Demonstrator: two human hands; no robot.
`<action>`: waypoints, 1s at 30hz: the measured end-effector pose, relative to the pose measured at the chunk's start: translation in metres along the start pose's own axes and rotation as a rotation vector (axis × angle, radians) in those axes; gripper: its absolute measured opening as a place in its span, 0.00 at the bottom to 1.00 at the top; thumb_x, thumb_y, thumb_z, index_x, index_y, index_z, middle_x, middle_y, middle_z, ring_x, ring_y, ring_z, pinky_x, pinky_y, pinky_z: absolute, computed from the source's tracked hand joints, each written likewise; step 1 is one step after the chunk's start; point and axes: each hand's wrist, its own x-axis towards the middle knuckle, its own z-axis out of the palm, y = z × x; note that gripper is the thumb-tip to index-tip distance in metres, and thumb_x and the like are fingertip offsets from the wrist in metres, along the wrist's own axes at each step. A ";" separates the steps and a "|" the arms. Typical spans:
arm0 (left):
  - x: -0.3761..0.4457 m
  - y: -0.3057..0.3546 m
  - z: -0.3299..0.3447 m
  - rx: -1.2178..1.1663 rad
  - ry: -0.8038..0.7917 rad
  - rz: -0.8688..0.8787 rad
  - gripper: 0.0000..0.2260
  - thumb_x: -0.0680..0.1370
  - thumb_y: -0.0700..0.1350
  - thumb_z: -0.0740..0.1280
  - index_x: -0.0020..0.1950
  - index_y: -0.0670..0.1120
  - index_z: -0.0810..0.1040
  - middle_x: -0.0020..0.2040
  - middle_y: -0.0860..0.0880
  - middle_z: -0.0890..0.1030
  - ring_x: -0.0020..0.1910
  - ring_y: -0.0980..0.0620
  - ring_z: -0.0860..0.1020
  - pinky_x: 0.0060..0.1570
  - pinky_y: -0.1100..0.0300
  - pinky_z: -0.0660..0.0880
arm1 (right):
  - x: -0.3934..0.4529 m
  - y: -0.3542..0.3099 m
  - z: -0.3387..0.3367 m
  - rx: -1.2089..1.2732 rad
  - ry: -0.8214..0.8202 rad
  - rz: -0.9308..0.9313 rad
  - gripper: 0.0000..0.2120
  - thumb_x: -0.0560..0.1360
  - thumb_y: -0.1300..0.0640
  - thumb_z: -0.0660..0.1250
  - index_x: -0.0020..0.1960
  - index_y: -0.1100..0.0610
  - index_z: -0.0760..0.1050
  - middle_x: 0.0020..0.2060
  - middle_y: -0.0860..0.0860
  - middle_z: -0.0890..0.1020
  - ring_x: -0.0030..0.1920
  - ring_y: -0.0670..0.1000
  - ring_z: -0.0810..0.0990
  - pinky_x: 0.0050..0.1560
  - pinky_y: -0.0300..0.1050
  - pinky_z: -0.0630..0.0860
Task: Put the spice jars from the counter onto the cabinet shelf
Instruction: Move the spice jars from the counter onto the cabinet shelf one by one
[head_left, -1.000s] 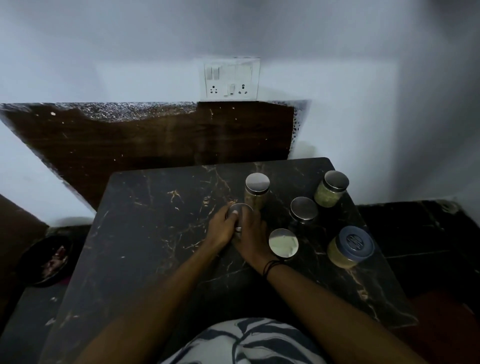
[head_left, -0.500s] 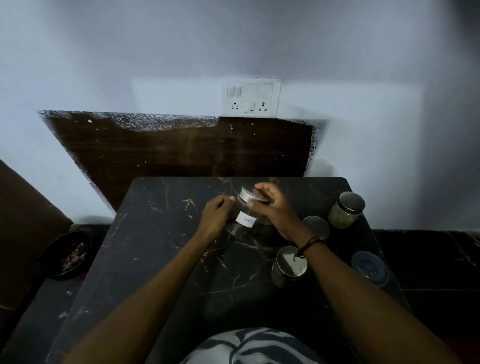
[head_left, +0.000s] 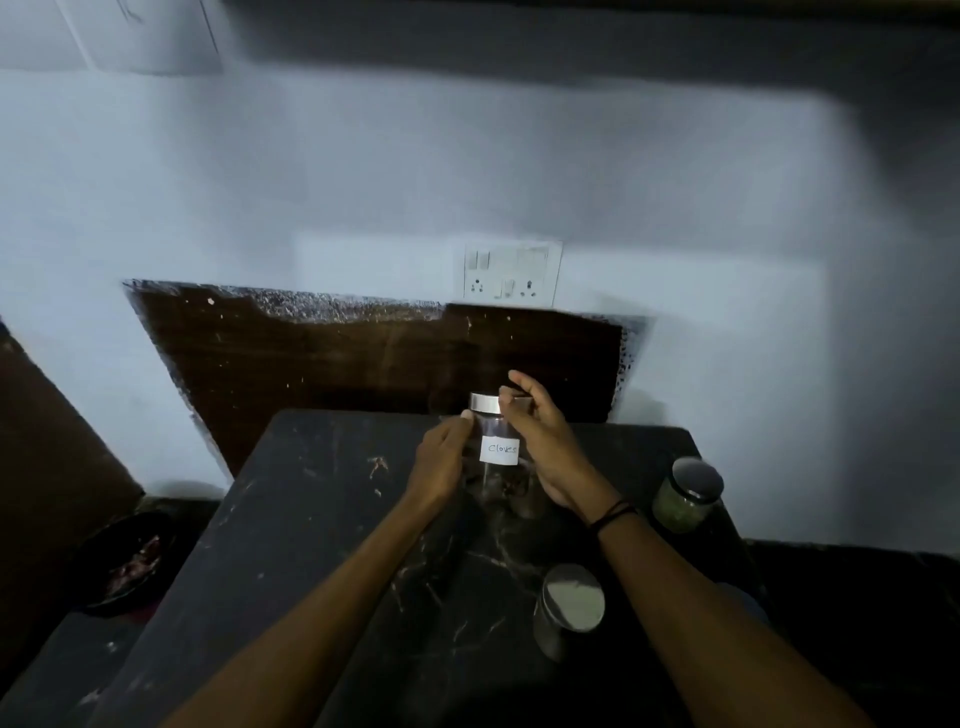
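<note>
Clear glass jar labelled cloves (head_left: 500, 451), silver-lidded, has risen off the dark marble bench (head_left: 311, 519). Both hands' fingers (head_left: 511, 400) grasp it, left hand (head_left: 439, 462) and right hand (head_left: 545, 447). Shelf trip begins.

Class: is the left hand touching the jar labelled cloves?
Touching. The head view shows the left hand pressed against the side of the cloves jar, thumb tip just under its silver lid.
</note>
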 end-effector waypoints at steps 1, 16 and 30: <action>0.006 0.012 -0.001 -0.016 0.010 0.018 0.21 0.84 0.52 0.56 0.49 0.36 0.79 0.44 0.41 0.83 0.39 0.47 0.80 0.37 0.59 0.75 | 0.006 -0.012 0.000 0.046 -0.020 0.003 0.23 0.79 0.48 0.65 0.73 0.43 0.65 0.66 0.48 0.74 0.63 0.51 0.77 0.58 0.51 0.79; 0.077 0.258 -0.031 -0.101 0.176 0.358 0.15 0.81 0.57 0.60 0.51 0.49 0.80 0.39 0.53 0.83 0.33 0.57 0.79 0.33 0.63 0.73 | 0.058 -0.241 0.026 0.138 0.030 -0.468 0.09 0.78 0.55 0.64 0.57 0.49 0.70 0.56 0.53 0.79 0.52 0.51 0.82 0.48 0.46 0.80; 0.103 0.409 -0.059 -0.137 0.241 0.631 0.08 0.79 0.55 0.63 0.52 0.53 0.77 0.49 0.51 0.84 0.46 0.51 0.82 0.40 0.58 0.76 | 0.077 -0.379 0.073 0.011 0.301 -0.803 0.08 0.77 0.45 0.66 0.48 0.49 0.74 0.46 0.49 0.81 0.45 0.48 0.79 0.42 0.43 0.76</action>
